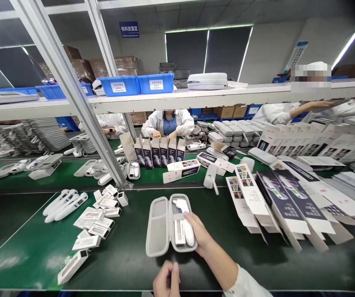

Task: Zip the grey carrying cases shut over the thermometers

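Observation:
A grey zip case [157, 227] lies open on the green bench in front of me, its mesh-lined lid folded to the left. In its right half sit a white handheld thermometer [188, 233] and a small narrow white box [179, 232] with a cut-out window. My right hand [197, 233] grips the case's right side, fingers over the rim by the thermometer. Just below the case, apart from it, my left hand [166, 279] is curled closed, with nothing visible in it.
Loose white thermometers [66, 205] and small white boxes [95, 222] lie to the left. Unfolded printed cartons [289, 198] spread on the right. Upright cartons [159, 152] stand behind. A metal post [81, 103] and a shelf [196, 97] cross the view. Co-workers in white sit opposite.

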Motion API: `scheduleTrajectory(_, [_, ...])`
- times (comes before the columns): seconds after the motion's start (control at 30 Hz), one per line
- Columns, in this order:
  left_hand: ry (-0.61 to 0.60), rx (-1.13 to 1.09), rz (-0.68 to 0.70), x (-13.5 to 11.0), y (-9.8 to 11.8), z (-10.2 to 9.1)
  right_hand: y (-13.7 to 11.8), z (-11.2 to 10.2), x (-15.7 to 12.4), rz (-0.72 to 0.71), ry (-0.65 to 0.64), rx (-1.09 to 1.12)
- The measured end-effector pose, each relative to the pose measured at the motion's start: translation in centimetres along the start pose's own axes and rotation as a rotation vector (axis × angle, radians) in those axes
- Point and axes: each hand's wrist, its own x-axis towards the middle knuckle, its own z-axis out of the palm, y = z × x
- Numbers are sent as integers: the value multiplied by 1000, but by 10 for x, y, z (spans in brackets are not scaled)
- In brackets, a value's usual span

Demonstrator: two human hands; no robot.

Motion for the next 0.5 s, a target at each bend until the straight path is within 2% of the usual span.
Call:
scheduleTrajectory(0.07, [19,-89,-278,8,7,1,-9,-3,-15,77,-75,24])
scheduleTrajectory(0.13, [52,-132,-396,22,18,-1,-15,-5,-27,112,-156,-78])
scheduleTrajectory(0.2, [30,-158,-404,37,28,-2,-19,-8,-32,25,-181,-320])
scheduleTrajectory(0.23, [-24,-224,-416,42,32,-2,-21,-10,-33,-52,-173,-460])
scheduleTrajectory(0.3, [-201,-465,-469,51,38,-2,-24,-17,-32,-173,-155,-680])
scheduleTrajectory(0.37, [-328,-761,-555,59,40,-2,-27,-27,-31,-171,-136,-731])
scheduleTrajectory(0.43, [-299,-966,-605,67,41,-4,-28,-37,-33,-166,-84,-671])
scheduleTrajectory(0.5, [-214,-1056,-570,76,41,-9,-27,-43,-40,-191,-83,-659])
